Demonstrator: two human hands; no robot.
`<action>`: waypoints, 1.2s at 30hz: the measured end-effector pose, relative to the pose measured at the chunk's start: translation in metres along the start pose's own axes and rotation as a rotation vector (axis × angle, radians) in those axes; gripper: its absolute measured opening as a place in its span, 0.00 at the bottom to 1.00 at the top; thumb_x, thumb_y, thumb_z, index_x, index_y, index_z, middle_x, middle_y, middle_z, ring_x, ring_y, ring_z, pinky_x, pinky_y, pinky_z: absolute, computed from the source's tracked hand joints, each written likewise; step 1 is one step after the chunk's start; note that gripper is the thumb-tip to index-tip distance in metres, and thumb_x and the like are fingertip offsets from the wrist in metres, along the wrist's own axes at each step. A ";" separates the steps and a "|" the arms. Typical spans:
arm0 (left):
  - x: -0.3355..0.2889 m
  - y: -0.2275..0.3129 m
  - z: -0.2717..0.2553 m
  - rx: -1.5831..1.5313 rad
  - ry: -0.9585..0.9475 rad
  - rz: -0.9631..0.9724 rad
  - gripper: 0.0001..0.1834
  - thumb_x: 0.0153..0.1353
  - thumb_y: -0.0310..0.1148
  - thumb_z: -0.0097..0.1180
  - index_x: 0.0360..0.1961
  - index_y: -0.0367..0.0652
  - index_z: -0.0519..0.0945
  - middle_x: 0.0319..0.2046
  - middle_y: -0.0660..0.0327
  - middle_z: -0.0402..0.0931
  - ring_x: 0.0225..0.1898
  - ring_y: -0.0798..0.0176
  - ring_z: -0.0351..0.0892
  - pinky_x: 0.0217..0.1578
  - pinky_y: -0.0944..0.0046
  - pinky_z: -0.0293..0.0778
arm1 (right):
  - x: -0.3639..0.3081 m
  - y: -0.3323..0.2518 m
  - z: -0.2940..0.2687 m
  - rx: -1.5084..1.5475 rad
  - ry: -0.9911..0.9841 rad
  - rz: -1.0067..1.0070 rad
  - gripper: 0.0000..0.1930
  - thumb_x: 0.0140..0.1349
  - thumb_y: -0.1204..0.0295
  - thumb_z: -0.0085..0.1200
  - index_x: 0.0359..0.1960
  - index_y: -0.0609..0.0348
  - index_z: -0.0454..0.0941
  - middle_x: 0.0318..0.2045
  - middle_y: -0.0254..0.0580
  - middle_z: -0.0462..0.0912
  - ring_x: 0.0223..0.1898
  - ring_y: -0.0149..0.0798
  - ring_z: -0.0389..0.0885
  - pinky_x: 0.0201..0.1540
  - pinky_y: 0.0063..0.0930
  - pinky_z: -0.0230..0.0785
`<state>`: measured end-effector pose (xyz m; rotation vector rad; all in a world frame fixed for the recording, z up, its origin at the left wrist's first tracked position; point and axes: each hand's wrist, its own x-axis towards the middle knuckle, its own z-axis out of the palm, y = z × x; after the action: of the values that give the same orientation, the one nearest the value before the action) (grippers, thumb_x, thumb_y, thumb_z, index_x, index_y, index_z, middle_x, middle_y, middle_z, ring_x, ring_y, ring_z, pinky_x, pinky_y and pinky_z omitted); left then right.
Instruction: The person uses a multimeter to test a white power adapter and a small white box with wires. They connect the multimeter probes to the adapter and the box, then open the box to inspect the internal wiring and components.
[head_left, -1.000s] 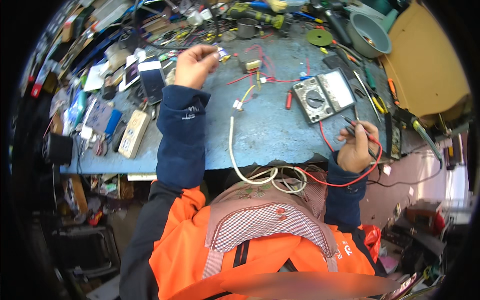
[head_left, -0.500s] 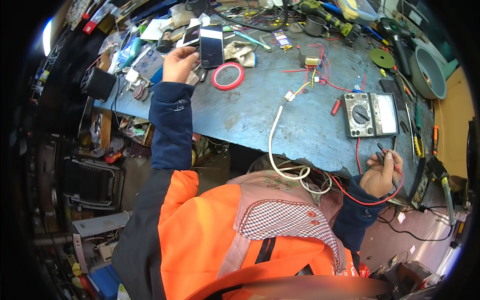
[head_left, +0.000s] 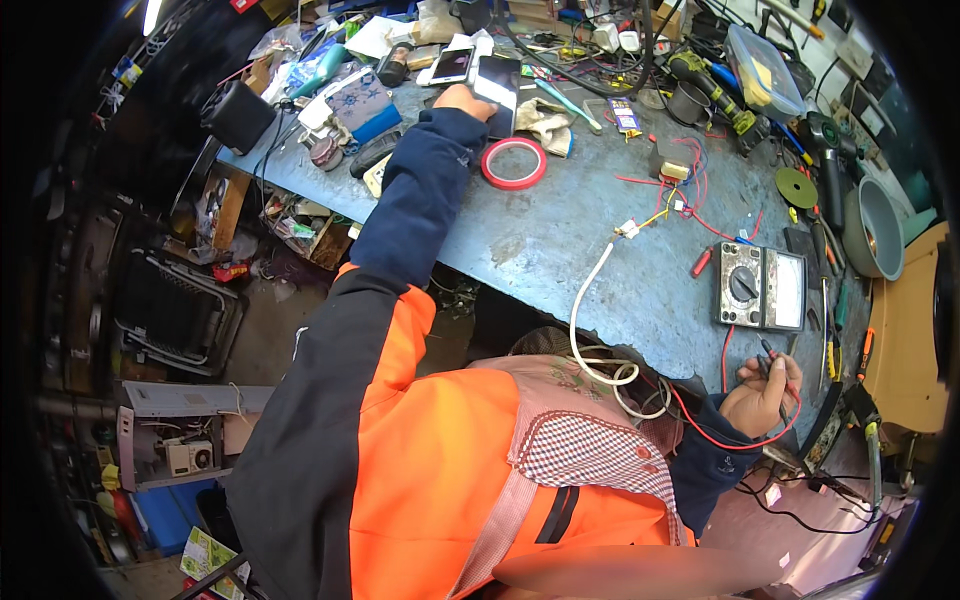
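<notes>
My left hand (head_left: 466,102) reaches to the far side of the bench, against the left edge of a dark phone (head_left: 497,84) with a bright reflection. Its fingers are bent and mostly hidden, so a grip on the phone cannot be made out. A second phone (head_left: 453,65) in a white frame lies just beyond. At the bench's near right edge my right hand (head_left: 760,398) is closed on test probes (head_left: 768,352), a red lead looping below. Above it lies an analog multimeter (head_left: 760,287) with a dial. A small transformer (head_left: 674,163) with red and yellow wires sits to the left.
Red tape (head_left: 513,184) and a work glove (head_left: 548,122) lie near the phones. A white cable (head_left: 577,312) runs from the wires over the bench edge. Right of the multimeter are a green disc (head_left: 796,187), a grey bowl (head_left: 872,230) and hand tools. Clutter lines the back.
My left hand has moved from left of the dark phone onto its edge, the arm stretching farther forward. The view has shifted. My right hand still holds the probes.
</notes>
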<state>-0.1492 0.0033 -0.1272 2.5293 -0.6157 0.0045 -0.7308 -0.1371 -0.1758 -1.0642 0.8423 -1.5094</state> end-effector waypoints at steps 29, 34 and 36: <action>-0.107 -0.095 -0.072 0.408 0.658 -0.059 0.23 0.65 0.48 0.68 0.51 0.39 0.90 0.43 0.44 0.90 0.45 0.42 0.89 0.53 0.51 0.81 | 0.003 0.004 -0.005 0.011 -0.007 0.047 0.08 0.75 0.69 0.57 0.48 0.62 0.79 0.36 0.41 0.83 0.28 0.37 0.83 0.29 0.26 0.75; -0.026 -0.027 -0.039 -0.353 0.166 0.154 0.28 0.64 0.53 0.67 0.41 0.33 0.91 0.36 0.43 0.89 0.40 0.42 0.90 0.45 0.49 0.82 | 0.004 0.001 -0.004 -0.006 -0.014 0.040 0.09 0.76 0.70 0.57 0.48 0.63 0.79 0.36 0.42 0.83 0.27 0.37 0.83 0.29 0.25 0.75; 0.015 -0.014 -0.004 -0.157 0.332 0.127 0.36 0.61 0.61 0.66 0.44 0.31 0.90 0.40 0.37 0.88 0.44 0.36 0.89 0.49 0.45 0.82 | 0.007 0.005 -0.002 -0.011 -0.021 0.049 0.08 0.76 0.70 0.57 0.48 0.63 0.79 0.36 0.42 0.83 0.27 0.37 0.83 0.29 0.25 0.75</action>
<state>-0.1292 0.0099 -0.1287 2.2650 -0.6126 0.3982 -0.7311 -0.1445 -0.1796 -1.0582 0.8567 -1.4522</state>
